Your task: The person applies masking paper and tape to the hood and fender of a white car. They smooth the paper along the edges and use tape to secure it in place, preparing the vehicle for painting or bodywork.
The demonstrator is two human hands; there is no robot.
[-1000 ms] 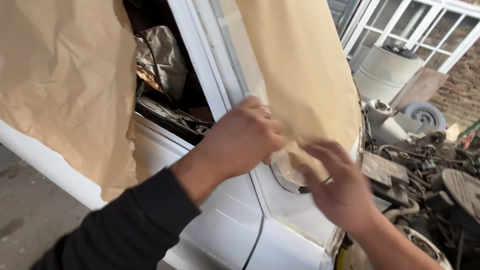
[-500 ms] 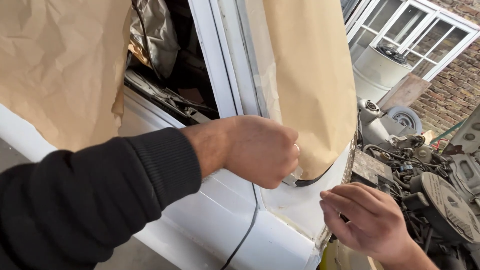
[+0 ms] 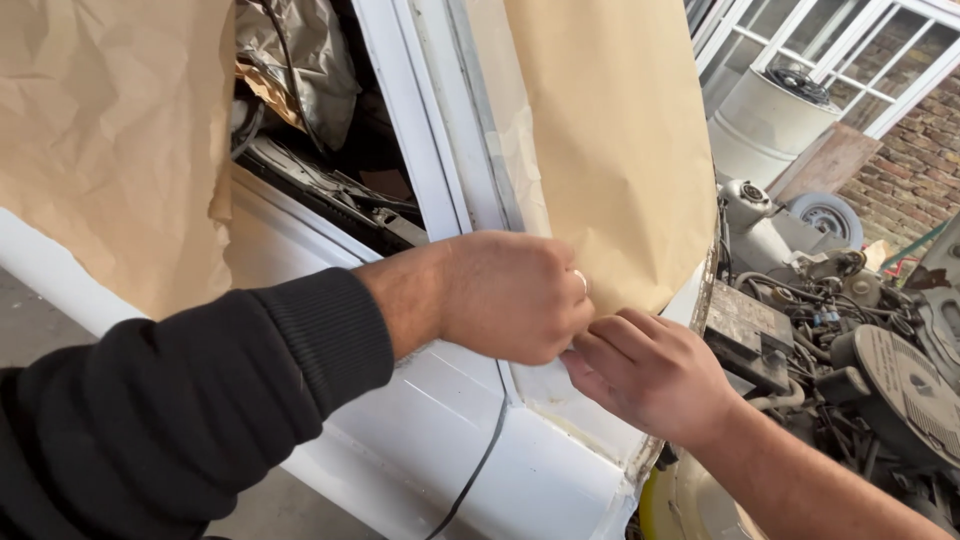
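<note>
The left hand (image 3: 510, 295), in a black sleeve (image 3: 180, 400), is closed in a fist at the lower edge of the brown masking paper (image 3: 620, 150) that hangs over the white car body (image 3: 440, 440). Whether its grip pinches the paper edge or something small, I cannot tell, as the fingers curl away from the camera. The right hand (image 3: 650, 375) comes up from below and touches the left; its fingertips (image 3: 590, 350) are drawn together against the fist, just under the paper's bottom edge, and what they hold is hidden. The paper covers the pillar area beside the white frame (image 3: 420, 130). A second sheet of brown paper (image 3: 110, 140) hangs at the body's left end. A thin black cable (image 3: 490, 450) runs down the white panel below the hands. Engine parts (image 3: 850, 340) lie to the right.
</note>
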